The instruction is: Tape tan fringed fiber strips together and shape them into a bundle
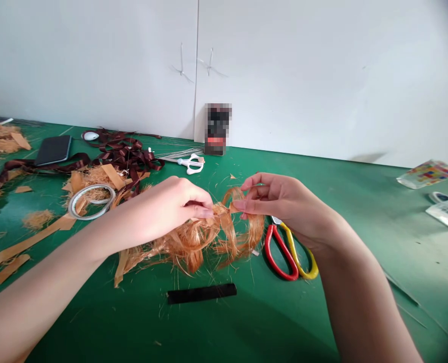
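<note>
A tangle of shiny copper-coloured ribbon with frayed, hair-like strands (193,242) stretches between my hands above the green table. My left hand (174,206) pinches it near the middle, thumb against fingers. Close by on the right, my right hand (277,196) grips a loop of the same frayed ribbon between thumb and forefinger, its other fingers curled. Below the strands lies a flat black strip (202,293). Scissors with one red and one yellow handle (284,254) rest beside my right wrist, their blades mostly hidden.
White-handled scissors (190,163) lie behind my hands, near dark brown ribbon (133,151). To the left are a tape roll (72,204), a phone (53,150) and tan ribbon scraps (38,237). A pixelated box (217,131) leans on the white wall. Clear packets (428,174) sit at right.
</note>
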Motion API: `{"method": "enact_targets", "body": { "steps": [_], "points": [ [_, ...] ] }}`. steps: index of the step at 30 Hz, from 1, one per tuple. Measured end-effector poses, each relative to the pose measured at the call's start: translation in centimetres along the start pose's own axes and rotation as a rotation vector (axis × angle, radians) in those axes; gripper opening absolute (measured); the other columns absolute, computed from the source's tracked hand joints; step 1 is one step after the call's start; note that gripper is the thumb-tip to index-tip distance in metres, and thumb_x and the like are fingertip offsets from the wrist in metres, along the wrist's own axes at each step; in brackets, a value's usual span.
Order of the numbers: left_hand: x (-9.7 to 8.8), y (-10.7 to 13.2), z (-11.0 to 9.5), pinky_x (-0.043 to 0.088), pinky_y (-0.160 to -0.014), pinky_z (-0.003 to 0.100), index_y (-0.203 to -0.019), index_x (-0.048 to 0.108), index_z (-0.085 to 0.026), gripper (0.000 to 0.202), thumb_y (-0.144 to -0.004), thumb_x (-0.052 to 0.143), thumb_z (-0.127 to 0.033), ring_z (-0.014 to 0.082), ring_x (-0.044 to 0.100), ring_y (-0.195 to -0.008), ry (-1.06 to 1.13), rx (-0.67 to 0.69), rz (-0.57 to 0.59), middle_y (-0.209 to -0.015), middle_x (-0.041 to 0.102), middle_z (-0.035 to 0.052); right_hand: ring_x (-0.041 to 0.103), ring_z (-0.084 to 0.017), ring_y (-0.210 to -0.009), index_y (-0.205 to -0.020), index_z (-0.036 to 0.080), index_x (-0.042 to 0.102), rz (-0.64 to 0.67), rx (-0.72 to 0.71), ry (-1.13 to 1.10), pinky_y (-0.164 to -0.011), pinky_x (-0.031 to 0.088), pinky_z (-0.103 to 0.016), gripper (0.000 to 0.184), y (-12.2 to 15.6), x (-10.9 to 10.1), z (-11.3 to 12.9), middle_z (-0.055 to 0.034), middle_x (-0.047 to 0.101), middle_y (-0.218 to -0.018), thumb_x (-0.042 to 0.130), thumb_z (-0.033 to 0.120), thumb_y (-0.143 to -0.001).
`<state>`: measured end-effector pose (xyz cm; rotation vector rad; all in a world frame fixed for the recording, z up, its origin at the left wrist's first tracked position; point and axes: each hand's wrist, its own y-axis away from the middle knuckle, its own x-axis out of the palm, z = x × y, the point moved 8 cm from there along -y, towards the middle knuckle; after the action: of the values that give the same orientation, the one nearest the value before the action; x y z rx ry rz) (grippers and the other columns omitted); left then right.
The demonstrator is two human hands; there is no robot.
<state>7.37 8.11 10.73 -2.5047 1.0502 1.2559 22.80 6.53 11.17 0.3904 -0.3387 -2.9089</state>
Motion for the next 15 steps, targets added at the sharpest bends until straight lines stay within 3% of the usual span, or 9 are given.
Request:
{"method": "enact_targets", "body": {
  "steps": [2, 4, 9, 15],
  "points": [
    [-0.3, -0.2, 0.0, 0.037, -0.059, 0.022, -0.088, 0.071, -0.028, 0.024, -0.090, 0.050, -0.040, 0.0126, 0.058, -0.069, 0.048, 0.005, -0.035, -0.080, 0.067, -0.0021, 0.065, -0.013, -0.064, -0.080, 0.019, 0.059, 0.010, 0.004, -0.009, -0.061, 0.048, -0.027, 0.029, 0.0, 0.2, 0.0, -0.0002, 0.068, -0.066, 0.080, 0.032, -0.065],
    [-0.3, -0.4, -0.2, 0.038, -0.061, 0.021, -0.091, 0.071, -0.030, 0.023, -0.090, 0.050, -0.038, 0.0124, 0.059, -0.071, 0.078, -0.003, -0.047, -0.084, 0.069, -0.0032, 0.064, -0.012, -0.063, -0.080, 0.019, 0.059, 0.016, 0.012, -0.025, -0.061, 0.048, -0.027, 0.029, 0.1, 0.4, 0.0, 0.0002, 0.068, -0.065, 0.080, 0.031, -0.065],
    [0.4, -0.4, -0.8, 0.030, -0.049, 0.022, -0.082, 0.073, -0.027, 0.029, -0.086, 0.054, -0.048, 0.0106, 0.047, -0.054, 0.081, -0.033, -0.010, -0.066, 0.063, -0.0031, 0.064, -0.011, -0.061, -0.079, 0.019, 0.058, 0.014, 0.037, -0.034, -0.060, 0.049, -0.026, 0.031, 0.1, 0.7, -0.1, 0.0016, 0.067, -0.063, 0.081, 0.031, -0.063],
    [0.1, 0.1, -1.8, 0.029, -0.047, 0.022, -0.079, 0.073, -0.024, 0.023, -0.085, 0.058, -0.041, 0.0087, 0.043, -0.047, 0.049, -0.032, -0.061, -0.059, 0.060, -0.0037, 0.064, -0.012, -0.061, -0.076, 0.020, 0.057, 0.018, 0.032, -0.041, -0.059, 0.050, -0.027, 0.030, 0.0, 0.9, -0.2, 0.0021, 0.066, -0.062, 0.081, 0.032, -0.062]
  ]
}}
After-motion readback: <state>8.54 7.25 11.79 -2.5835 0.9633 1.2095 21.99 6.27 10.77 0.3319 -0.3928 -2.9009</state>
